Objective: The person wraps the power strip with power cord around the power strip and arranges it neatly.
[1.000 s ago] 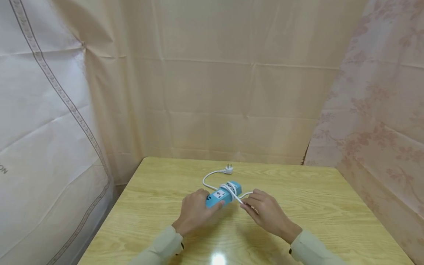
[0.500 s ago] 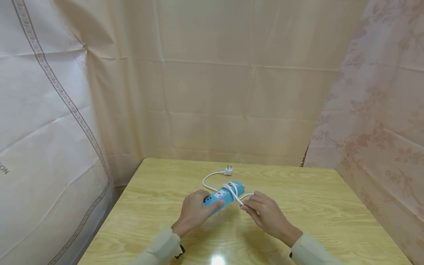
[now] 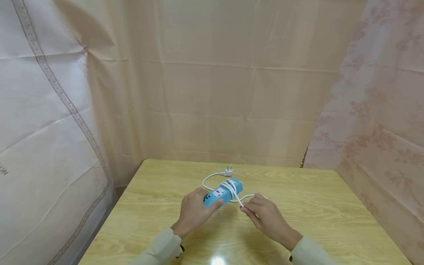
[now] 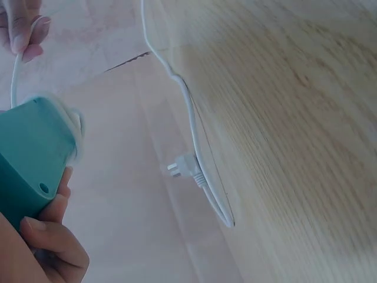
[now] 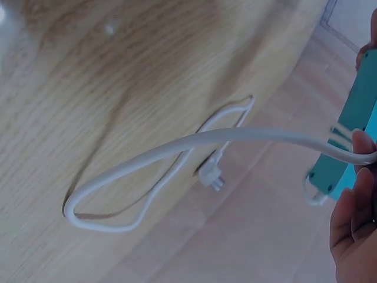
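My left hand (image 3: 193,209) grips blue power strip (image 3: 227,197) above wood-grain table (image 3: 331,221); my right hand (image 3: 265,217) pinches its white cord (image 5: 194,140), partly looped round strip. Plug (image 3: 228,172) rests near table's far edge.

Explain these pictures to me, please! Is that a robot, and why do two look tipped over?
No robot here: it's a person working bare-handed. The wide picture comes from a camera on the head, looking forward and down. The other two come from wrist cameras, one per wrist, so they look tilted. The left hand holds a blue power strip, a box with sockets. The right hand pinches its white cord, part of which is wrapped around the strip. The plug at the cord's end lies on the wood-patterned table.
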The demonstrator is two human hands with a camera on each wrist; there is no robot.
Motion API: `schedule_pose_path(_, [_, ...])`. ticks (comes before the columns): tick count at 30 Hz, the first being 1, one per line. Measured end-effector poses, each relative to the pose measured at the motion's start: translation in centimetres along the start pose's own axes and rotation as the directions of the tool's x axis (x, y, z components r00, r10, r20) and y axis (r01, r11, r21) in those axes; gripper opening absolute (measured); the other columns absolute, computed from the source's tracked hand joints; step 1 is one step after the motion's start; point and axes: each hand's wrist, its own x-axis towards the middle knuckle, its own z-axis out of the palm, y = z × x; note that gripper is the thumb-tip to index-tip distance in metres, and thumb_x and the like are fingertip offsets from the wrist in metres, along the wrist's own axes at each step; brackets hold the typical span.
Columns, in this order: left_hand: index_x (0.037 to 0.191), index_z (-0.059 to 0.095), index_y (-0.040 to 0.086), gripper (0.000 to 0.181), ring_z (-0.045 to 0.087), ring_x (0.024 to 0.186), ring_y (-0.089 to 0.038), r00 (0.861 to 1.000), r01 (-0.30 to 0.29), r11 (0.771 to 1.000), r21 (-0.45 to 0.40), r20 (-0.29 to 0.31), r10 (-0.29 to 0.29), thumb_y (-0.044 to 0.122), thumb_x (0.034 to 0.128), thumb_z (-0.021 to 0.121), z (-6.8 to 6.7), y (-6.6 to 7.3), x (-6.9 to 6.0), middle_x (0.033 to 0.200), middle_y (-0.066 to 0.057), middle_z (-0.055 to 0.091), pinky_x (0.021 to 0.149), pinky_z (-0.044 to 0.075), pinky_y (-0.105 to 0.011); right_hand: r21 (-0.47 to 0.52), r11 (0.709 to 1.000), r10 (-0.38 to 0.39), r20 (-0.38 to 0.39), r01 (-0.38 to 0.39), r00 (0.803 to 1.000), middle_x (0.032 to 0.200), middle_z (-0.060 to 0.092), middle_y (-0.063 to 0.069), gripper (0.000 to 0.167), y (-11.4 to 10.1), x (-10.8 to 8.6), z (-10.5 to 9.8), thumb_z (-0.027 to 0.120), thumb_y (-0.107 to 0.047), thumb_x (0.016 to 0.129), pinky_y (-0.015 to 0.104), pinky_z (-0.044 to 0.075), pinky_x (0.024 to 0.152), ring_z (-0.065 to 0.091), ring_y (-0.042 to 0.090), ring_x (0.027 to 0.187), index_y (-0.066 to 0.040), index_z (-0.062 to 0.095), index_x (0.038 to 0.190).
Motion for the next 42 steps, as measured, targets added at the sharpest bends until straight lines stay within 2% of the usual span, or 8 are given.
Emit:
schedule_pose_path(7, [0.102,0.076,0.014,0.05,0.049,0.062,-0.001,0.999,0.008,1.0,-0.012,-0.041,-0.008,0.062,0.089,0.071,0.5,0.1,-0.1,0.08,0.011,0.06,0.055,0.041,-0.023,-0.02,0.999,0.026,-0.019,-0.027,0.999,0.085,0.068,-0.011,0.014,-0.6,0.1,0.4,0.07,-0.018,0.099,0.01,0.036,0.06,0.042,0.001,0.072,-0.009,0.078,0.091])
schedule_pose_path(15, [0.101,0.077,0.013,0.052,0.048,0.062,-0.003,0.997,0.035,0.997,-0.07,-0.061,-0.039,0.063,0.0884,0.07,0.7,-0.1,0.0,0.08,0.011,0.059,0.056,0.039,-0.025,-0.043,0.998,0.039,-0.033,-0.04,0.999,0.082,0.065,-0.012,0.007,-1.0,0.4,0.7,0.074,-0.015,0.096,0.012,0.037,0.06,0.044,0.001,0.072,-0.012,0.078,0.092])
schedule_pose_path(22, [0.099,0.076,0.013,0.049,0.053,0.067,-0.005,0.997,0.068,0.985,-0.159,-0.036,-0.074,0.061,0.0884,0.072,0.3,0.0,-0.1,0.084,0.009,0.065,0.058,0.042,-0.025,-0.042,0.998,0.04,-0.049,-0.042,0.998,0.081,0.064,-0.014,0.011,-0.9,0.2,1.0,0.081,-0.007,0.086,0.016,0.039,0.061,0.045,0.001,0.072,-0.016,0.077,0.09])
schedule_pose_path(26, [0.098,0.076,0.011,0.047,0.058,0.071,-0.007,0.996,0.087,0.964,-0.251,0.006,-0.089,0.058,0.0895,0.073,0.1,0.0,-0.1,0.088,0.006,0.069,0.06,0.047,-0.026,-0.026,0.999,0.026,-0.061,-0.027,0.998,0.082,0.065,-0.014,0.004,-0.7,0.0,1.2,0.076,-0.013,0.092,0.02,0.04,0.064,0.046,0.002,0.072,-0.017,0.076,0.091])
schedule_pose_path(30, [0.099,0.075,0.008,0.045,0.062,0.073,-0.012,0.988,0.148,0.904,-0.401,0.103,-0.116,0.052,0.0923,0.073,-0.2,0.2,-0.1,0.09,0.0,0.07,0.062,0.052,-0.028,0.028,0.998,0.05,-0.059,-0.048,0.997,0.085,0.07,-0.012,0.005,-0.7,-0.3,1.4,0.071,-0.018,0.096,0.016,0.039,0.065,0.046,0.002,0.072,-0.018,0.076,0.094])
schedule_pose_path(33, [0.1,0.074,0.005,0.043,0.062,0.074,-0.016,0.972,0.212,0.833,-0.511,0.198,-0.126,0.047,0.0951,0.072,-0.3,0.1,0.1,0.089,-0.004,0.069,0.062,0.053,-0.03,0.082,0.994,0.072,-0.057,-0.067,0.996,0.087,0.073,-0.01,0.008,-0.7,-0.5,1.4,0.075,-0.012,0.091,0.012,0.038,0.063,0.047,0.002,0.072,-0.019,0.077,0.096])
schedule_pose_path(38, [0.099,0.075,0.004,0.038,0.059,0.078,-0.018,0.94,0.298,0.707,-0.642,0.325,-0.101,0.041,0.0989,0.068,-0.3,-0.2,0.4,0.089,-0.005,0.069,0.071,0.051,-0.032,0.146,0.985,0.102,-0.031,-0.096,0.994,0.089,0.073,-0.012,0.018,-0.9,-0.4,1.4,0.078,-0.006,0.087,0.013,0.039,0.06,0.046,0.0,0.072,-0.022,0.076,0.096])
schedule_pose_path(42, [0.098,0.075,0.003,0.036,0.056,0.079,-0.018,0.927,0.318,0.646,-0.694,0.37,-0.058,0.037,0.1004,0.065,-0.3,-0.3,0.5,0.088,-0.004,0.068,0.074,0.048,-0.032,0.169,0.977,0.132,0.014,-0.133,0.991,0.086,0.069,-0.017,0.019,-1.0,-0.4,1.5,0.079,-0.005,0.085,0.015,0.041,0.056,0.043,-0.001,0.07,-0.023,0.074,0.091])
